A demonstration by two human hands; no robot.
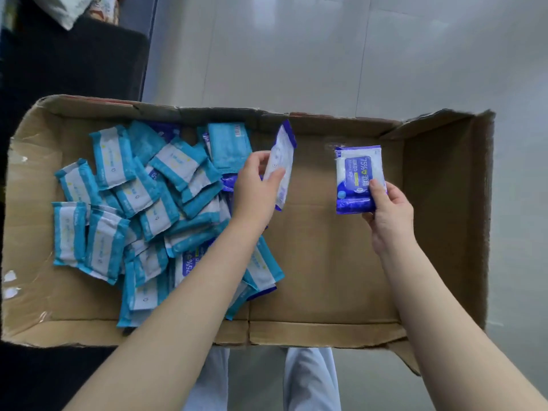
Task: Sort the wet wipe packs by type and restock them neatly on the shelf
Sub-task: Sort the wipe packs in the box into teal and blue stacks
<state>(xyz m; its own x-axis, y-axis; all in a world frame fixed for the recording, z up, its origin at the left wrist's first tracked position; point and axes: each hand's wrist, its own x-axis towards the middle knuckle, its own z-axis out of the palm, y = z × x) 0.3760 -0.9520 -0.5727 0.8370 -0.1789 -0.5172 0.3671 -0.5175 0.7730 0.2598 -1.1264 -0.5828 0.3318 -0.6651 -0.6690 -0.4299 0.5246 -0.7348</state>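
Cardboard box [326, 262] is seen from above, its left half filled by a loose pile of teal packs [142, 203]. One dark blue pack [283, 161] is pinched edge-up by the left hand [256, 188]; another blue pack [357, 179] is gripped face-up by the right hand [388, 215] over the bare right half.

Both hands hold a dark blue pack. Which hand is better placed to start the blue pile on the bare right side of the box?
Probably the right hand: its dark blue pack already hangs over the box's bare right floor. The left hand holds its pack beside the teal pile.
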